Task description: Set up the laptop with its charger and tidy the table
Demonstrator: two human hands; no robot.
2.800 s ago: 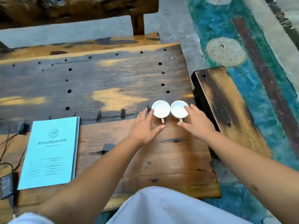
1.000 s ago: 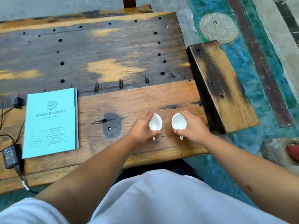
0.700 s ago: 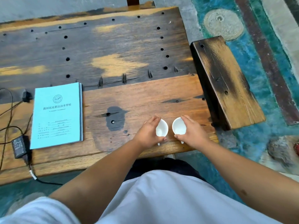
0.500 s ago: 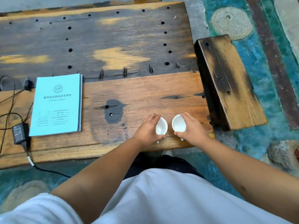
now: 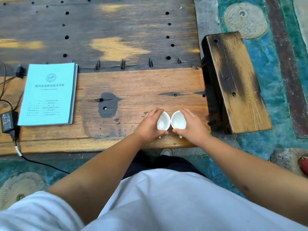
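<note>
At the near right edge of the wooden table (image 5: 141,80), the person is holding two small white cups side by side, rims almost touching. The left hand (image 5: 149,125) is curling its fingers and thumb round the left cup (image 5: 164,121), which is tilting its mouth toward the right; the right hand (image 5: 191,126) is wrapping the right cup (image 5: 178,121) in the same way. Whether the cups are resting on the wood or hanging just above it cannot be told. The step in hand appears to be the tidying of the cups, and doing it well is calling for level rims, since something pale is showing in the bottom of the left cup and could spill, and for a clear gap from the table's near edge, which is lying just beside both hands. At the far left, the charger brick (image 5: 7,121) is lying on the table with its cable (image 5: 41,163) trailing over the near edge, just left of the blue booklet (image 5: 50,92). No laptop is showing, so the charging half of the task is judged not yet begun. A dark wooden bench (image 5: 233,80) is standing to the right.
</note>
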